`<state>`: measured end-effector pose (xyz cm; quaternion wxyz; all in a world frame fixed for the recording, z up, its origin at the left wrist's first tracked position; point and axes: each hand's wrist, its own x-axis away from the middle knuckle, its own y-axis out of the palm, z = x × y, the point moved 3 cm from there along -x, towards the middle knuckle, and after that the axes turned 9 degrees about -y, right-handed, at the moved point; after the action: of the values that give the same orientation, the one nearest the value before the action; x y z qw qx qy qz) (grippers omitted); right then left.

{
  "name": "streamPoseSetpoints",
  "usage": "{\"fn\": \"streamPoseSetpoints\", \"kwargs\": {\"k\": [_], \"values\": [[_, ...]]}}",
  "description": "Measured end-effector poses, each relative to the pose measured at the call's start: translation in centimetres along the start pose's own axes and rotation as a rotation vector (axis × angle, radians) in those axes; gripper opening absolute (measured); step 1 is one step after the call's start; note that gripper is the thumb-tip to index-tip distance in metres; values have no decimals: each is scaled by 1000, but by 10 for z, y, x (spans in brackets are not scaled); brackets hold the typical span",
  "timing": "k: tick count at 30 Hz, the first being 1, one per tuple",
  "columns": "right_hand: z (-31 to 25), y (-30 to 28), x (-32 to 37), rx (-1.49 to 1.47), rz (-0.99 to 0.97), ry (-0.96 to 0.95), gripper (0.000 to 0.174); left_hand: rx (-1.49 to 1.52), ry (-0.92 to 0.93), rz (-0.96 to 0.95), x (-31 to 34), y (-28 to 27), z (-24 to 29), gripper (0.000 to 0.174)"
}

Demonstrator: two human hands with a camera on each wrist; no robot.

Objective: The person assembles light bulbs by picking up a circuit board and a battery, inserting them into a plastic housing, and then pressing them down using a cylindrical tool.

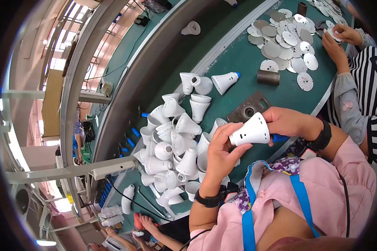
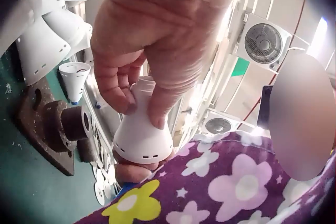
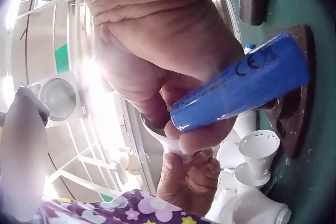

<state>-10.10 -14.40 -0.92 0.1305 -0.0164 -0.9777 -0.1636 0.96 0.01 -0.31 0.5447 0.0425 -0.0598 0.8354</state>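
A white cone-shaped bulb housing (image 1: 252,130) is held between both hands, above the bench. My left hand (image 1: 223,152) pinches its narrow neck between thumb and fingers; in the left wrist view the slotted wide rim of the housing (image 2: 143,142) faces away from that hand. At the wide end, my right hand (image 1: 287,121) has fingers at the rim and partly inside the opening. It also grips a blue cylinder (image 3: 239,85) bearing a CE mark, tucked among its fingers. Close by on the bench lies a dark metal fixture (image 1: 249,109) with a round boss.
Many white housings (image 1: 171,144) are heaped left of the hands. Flat metal discs (image 1: 285,39) are piled at the upper right, with a dark metal cylinder (image 1: 268,78) near them. Another person's hands (image 1: 338,42) hold a disc there. A raised rail (image 1: 222,46) runs along the bench.
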Motion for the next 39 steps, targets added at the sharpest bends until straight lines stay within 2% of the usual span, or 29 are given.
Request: {"fn": "streamPoseSetpoints", "kwargs": {"k": [2,8,17,21,26,30,32,33,35,39], "values": [[1,1,2,-112,-55,-50,24,-19,24,-6,2,-1,2,49],[2,0,7,-92,-92,-70,24,1,40,-24,2,-2,1,49],[0,3,3,33,-81,-33,24,12,7,-11,3,2,-4,49],[-1,2,7,-69,-46,-44,24,20,41,-1,2,0,-1,49],[7,1,8,-72,-161,-145,25,0,44,-38,3,0,1,50],[11,-1,7,-127,-195,-139,26,11,18,-34,3,-1,2,51],[9,-2,5,-21,-219,-292,28,15,7,-32,3,-2,-3,52],[6,1,5,-20,-218,-294,28,13,8,-33,3,-1,-2,52],[1,6,4,80,-47,-178,30,-96,38,69,2,0,3,50],[2,5,2,95,-28,-203,31,-110,18,48,4,-6,5,46]]}}
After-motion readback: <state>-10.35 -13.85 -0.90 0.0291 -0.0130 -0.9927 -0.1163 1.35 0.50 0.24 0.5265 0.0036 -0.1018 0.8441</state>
